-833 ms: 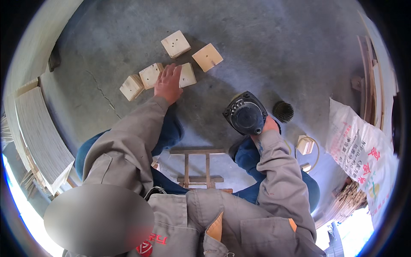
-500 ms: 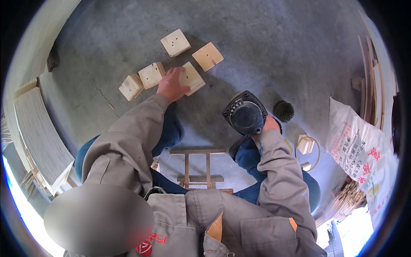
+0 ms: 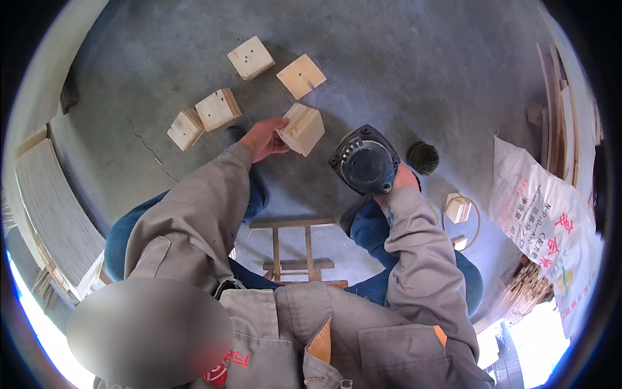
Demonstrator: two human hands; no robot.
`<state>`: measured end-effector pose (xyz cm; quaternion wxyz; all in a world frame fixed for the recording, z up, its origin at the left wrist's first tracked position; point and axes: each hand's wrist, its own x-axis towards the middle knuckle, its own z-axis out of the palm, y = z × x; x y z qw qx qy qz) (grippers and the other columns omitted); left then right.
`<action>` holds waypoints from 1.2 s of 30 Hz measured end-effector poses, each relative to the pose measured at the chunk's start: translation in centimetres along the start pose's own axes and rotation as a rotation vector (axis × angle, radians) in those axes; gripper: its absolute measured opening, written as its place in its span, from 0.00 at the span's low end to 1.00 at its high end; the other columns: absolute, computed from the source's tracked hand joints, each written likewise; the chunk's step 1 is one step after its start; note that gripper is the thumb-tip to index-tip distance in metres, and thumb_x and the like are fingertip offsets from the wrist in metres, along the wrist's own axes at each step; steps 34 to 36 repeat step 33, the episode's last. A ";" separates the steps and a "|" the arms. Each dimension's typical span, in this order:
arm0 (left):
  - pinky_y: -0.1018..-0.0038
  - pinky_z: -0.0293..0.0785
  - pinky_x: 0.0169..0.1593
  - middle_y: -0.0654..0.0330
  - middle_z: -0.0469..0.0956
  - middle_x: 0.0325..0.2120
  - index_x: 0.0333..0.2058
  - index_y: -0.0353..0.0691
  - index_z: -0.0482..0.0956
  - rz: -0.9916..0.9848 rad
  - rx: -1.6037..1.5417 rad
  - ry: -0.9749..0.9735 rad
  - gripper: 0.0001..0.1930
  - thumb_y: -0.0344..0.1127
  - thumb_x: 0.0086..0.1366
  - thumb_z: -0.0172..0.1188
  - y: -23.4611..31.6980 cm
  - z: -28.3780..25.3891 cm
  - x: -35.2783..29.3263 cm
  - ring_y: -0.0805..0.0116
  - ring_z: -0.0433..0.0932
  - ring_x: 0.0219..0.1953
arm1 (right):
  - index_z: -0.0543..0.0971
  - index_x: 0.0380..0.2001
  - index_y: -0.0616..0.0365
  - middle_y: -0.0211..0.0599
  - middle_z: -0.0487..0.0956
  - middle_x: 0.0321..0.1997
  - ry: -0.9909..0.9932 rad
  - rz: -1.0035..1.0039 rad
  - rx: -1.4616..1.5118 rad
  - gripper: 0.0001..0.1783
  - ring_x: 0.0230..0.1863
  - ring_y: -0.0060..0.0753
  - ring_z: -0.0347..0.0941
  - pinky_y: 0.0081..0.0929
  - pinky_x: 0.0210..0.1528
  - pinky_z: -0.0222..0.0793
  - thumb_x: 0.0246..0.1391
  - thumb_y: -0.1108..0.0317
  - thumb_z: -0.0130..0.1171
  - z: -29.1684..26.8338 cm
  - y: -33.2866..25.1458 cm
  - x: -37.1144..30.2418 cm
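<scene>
My left hand (image 3: 264,137) grips a pale wooden block (image 3: 302,129) by its left side, fingers bent round the edge. The block is tilted, showing its layered side. Held in my right hand (image 3: 403,180) is a nail gun (image 3: 367,162) with a dark, squarish cap turned up; its lower part and most of my fingers are hidden. Beyond my left hand lie a wooden block (image 3: 251,58) with several holes and a square wooden piece (image 3: 301,76). Two more blocks sit touching or nearly so to the left, one block (image 3: 218,109) beside another block (image 3: 186,129).
A dark round coil of nails (image 3: 423,158) stands right of the nail gun. Behind it are another wooden block (image 3: 458,207) and a thin hose loop (image 3: 478,227). A white printed sack (image 3: 541,220) is at right, stacked boards (image 3: 61,214) at left, a wooden frame (image 3: 310,249) between my legs.
My left hand has taken hold of the near block, turned it and drawn it slightly nearer. The whole view has shifted a little; the nail gun stays in my right hand.
</scene>
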<state>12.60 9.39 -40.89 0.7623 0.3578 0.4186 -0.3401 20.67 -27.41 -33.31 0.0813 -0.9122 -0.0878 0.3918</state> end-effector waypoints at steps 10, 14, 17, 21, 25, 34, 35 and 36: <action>0.66 0.76 0.51 0.60 0.81 0.42 0.55 0.39 0.76 0.210 -0.007 0.437 0.23 0.51 0.75 0.50 -0.1 -0.5 -0.2 0.65 0.80 0.45 | 0.82 0.48 0.52 0.50 0.82 0.51 -0.029 -0.003 -0.043 0.27 0.55 0.53 0.77 0.39 0.57 0.74 0.41 0.59 0.72 -2.8 -2.3 -1.1; 0.66 0.74 0.51 0.61 0.79 0.44 0.53 0.40 0.77 0.281 0.198 0.443 0.21 0.50 0.72 0.55 -0.8 -3.0 0.4 0.66 0.77 0.48 | 0.82 0.48 0.53 0.49 0.83 0.50 -0.022 -0.027 -0.001 0.26 0.55 0.54 0.77 0.40 0.57 0.74 0.42 0.59 0.71 -3.1 -3.0 -1.2; 0.65 0.74 0.52 0.60 0.78 0.45 0.53 0.40 0.77 0.296 0.217 0.419 0.21 0.50 0.72 0.56 -1.2 -2.1 0.1 0.67 0.76 0.50 | 0.81 0.48 0.54 0.49 0.83 0.50 -0.010 -0.001 -0.038 0.27 0.55 0.54 0.77 0.40 0.57 0.74 0.42 0.58 0.71 -2.2 -1.9 -0.6; 0.64 0.74 0.55 0.58 0.78 0.46 0.54 0.38 0.75 0.262 0.096 0.400 0.21 0.48 0.73 0.54 -1.1 -1.0 -0.5 0.66 0.75 0.52 | 0.80 0.48 0.55 0.51 0.83 0.50 0.001 0.014 -0.029 0.27 0.55 0.55 0.77 0.40 0.57 0.74 0.42 0.58 0.71 -2.1 -1.7 -0.8; 0.64 0.75 0.56 0.57 0.78 0.46 0.54 0.37 0.73 0.227 0.044 0.349 0.19 0.45 0.75 0.51 -1.9 0.2 -0.2 0.65 0.76 0.51 | 0.81 0.49 0.53 0.48 0.83 0.51 -0.015 0.001 -0.056 0.24 0.56 0.52 0.77 0.37 0.57 0.74 0.47 0.58 0.68 -2.7 -2.2 -0.9; 0.64 0.77 0.52 0.56 0.78 0.46 0.51 0.33 0.73 0.208 -0.092 0.204 0.18 0.42 0.74 0.52 -4.8 2.8 1.1 0.63 0.78 0.46 | 0.79 0.54 0.47 0.41 0.81 0.57 -0.075 -0.073 -0.143 0.21 0.61 0.43 0.75 0.32 0.59 0.73 0.57 0.62 0.60 -2.7 -2.2 -0.7; 0.64 0.77 0.52 0.56 0.78 0.46 0.51 0.33 0.73 0.208 -0.092 0.204 0.18 0.42 0.74 0.52 -4.8 2.8 1.1 0.63 0.78 0.46 | 0.79 0.54 0.47 0.41 0.81 0.57 -0.075 -0.073 -0.143 0.21 0.61 0.43 0.75 0.32 0.59 0.73 0.57 0.62 0.60 -2.7 -2.2 -0.7; 0.64 0.77 0.52 0.56 0.78 0.46 0.51 0.33 0.73 0.208 -0.092 0.204 0.18 0.42 0.74 0.52 -4.8 2.8 1.1 0.63 0.78 0.46 | 0.79 0.54 0.47 0.41 0.81 0.57 -0.075 -0.073 -0.143 0.21 0.61 0.43 0.75 0.32 0.59 0.73 0.57 0.62 0.60 -2.7 -2.2 -0.7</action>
